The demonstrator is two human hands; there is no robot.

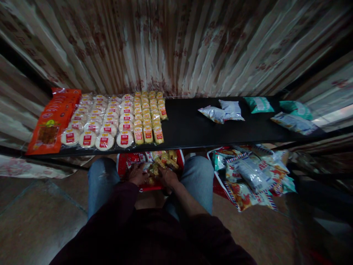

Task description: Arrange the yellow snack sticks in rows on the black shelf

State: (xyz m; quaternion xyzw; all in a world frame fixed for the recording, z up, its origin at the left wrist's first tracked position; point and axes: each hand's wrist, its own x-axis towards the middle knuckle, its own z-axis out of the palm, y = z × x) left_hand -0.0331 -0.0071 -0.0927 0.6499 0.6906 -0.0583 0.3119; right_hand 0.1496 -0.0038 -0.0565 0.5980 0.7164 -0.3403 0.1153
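Both hands reach into a red basket point(180, 163) between my knees, under the shelf's front edge. It holds small yellow snack packets point(171, 164) and, on its left side, red-and-white wrapped pieces. My left hand point(138, 174) lies among the packets at the basket's left; its fingertips are lost in shadow. At the right of the basket, my right hand point(168, 178) has its fingers curled inward, closed on a yellow snack packet. On the black shelf point(182, 129) above stand rows of matching yellow packets point(148, 133) beside rows of round white wrapped crackers point(104, 141).
Orange snack bags point(45, 127) overlap at the shelf's left end. Silver-blue bags point(231, 110) and teal bags point(258, 105) lie toward its right. A second basket point(217, 176), heaped with chip bags point(253, 175), stands right of my knee. A patterned curtain point(176, 48) hangs behind.
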